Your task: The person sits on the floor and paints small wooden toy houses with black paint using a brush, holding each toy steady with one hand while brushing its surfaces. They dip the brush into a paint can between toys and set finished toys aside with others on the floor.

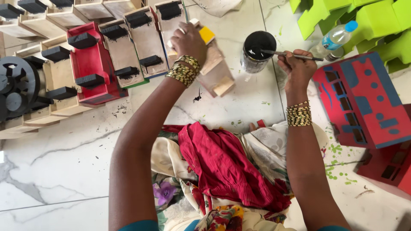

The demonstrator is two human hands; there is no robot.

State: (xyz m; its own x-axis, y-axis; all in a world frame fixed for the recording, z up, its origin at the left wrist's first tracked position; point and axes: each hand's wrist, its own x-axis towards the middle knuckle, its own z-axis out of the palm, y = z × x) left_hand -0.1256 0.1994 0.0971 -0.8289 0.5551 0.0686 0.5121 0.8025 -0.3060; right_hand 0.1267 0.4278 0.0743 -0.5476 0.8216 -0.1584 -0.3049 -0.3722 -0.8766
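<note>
A red cloth (222, 167) lies nearest the camera, draped over floral fabric (265, 149) on the person's lap.

The right hand (297, 68) is clenched around a thin paintbrush (295, 55). The brush's long axis runs nearly horizontal across the view, and its tip points left into the mouth of one round jar (257, 51). The jar stands upright on the white marble floor (64, 162) and holds black paint.

The left hand (188, 40) grasps one unpainted wooden block piece (216, 68) from above. The piece lies on the floor just left of the jar; its long axis runs diagonally from upper left to lower right. A yellow part (206, 34) sits at its upper end.

To the left, a row of wooden toy bodies (124, 51) lies side by side, with black blocks attached; one body is red (92, 64). One black wheel part (17, 87) sits at the far left.

At the right lie one red panel with blue shapes (364, 102), one plastic bottle with a blue cap (336, 39) on its side, and green shaped pieces (368, 21). Each wrist carries gold bangles (299, 115).
</note>
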